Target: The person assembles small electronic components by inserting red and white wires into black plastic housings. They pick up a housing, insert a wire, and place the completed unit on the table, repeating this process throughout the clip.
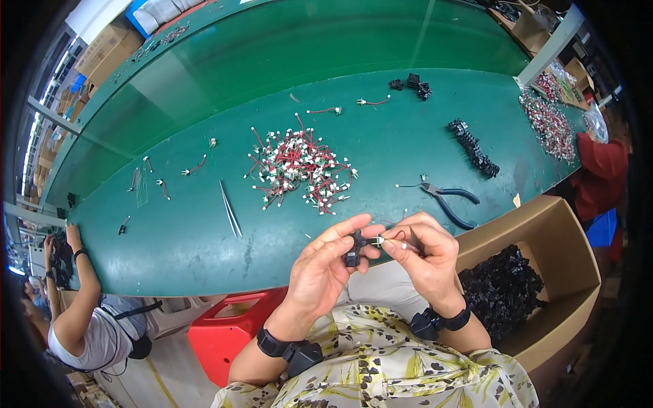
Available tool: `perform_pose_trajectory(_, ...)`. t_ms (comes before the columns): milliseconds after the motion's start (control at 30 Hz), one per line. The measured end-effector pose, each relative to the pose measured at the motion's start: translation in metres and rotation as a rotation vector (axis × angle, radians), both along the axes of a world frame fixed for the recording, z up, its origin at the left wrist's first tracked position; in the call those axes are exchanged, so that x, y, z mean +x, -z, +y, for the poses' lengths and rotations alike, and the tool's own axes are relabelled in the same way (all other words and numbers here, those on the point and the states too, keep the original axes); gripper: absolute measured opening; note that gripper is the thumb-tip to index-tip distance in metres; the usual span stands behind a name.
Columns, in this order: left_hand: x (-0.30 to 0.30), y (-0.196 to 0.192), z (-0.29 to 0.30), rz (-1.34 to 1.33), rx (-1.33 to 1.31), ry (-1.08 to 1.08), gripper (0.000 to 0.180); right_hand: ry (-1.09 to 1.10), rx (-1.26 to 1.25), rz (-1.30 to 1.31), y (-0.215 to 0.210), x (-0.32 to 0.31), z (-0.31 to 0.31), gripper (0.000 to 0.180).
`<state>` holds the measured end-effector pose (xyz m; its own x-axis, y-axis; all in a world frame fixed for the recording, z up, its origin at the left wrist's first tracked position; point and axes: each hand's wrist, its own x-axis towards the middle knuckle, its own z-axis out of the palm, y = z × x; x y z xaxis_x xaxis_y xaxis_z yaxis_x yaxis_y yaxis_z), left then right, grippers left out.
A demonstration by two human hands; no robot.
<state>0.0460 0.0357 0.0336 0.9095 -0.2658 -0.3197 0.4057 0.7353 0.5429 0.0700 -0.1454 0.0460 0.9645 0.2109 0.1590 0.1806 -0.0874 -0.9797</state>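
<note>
Close to the front edge of the green table, my left hand (325,266) grips a small black plastic part (354,250) between thumb and fingers. My right hand (427,251) pinches a small white connector with wires (379,241), its end against or very near the black part's right side. The fingertips partly hide where the two meet. Beyond my hands lies a heap of white connectors with short red wires (299,163). Tweezers (230,209) rest left of my hands, and dark-handled pliers (449,198) lie to the right.
A cardboard box (568,272) of black parts (503,289) stands at my right. A row of black parts (474,148) and another connector pile (546,122) lie far right. A red stool (228,333) is below left. Co-workers sit left (102,333) and right (602,173).
</note>
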Motion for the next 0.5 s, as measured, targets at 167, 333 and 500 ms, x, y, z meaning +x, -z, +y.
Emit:
perform_pose_trajectory(167, -0.003, -0.001, -0.004, 0.089, -0.009, 0.014, 0.036, 0.076, 0.101, 0.023, 0.007, -0.008, 0.009, 0.013)
perform_pose_trajectory(333, -0.005, 0.005, -0.005, 0.098, -0.010, 0.014, 0.027, 0.080, 0.145, 0.069, 0.011, -0.010, 0.008, 0.013)
perform_pose_trajectory(500, -0.009, 0.007, -0.009, 0.041, 0.108, -0.054, 0.021, 0.075, 0.166, 0.220, 0.010, -0.015, -0.002, 0.013)
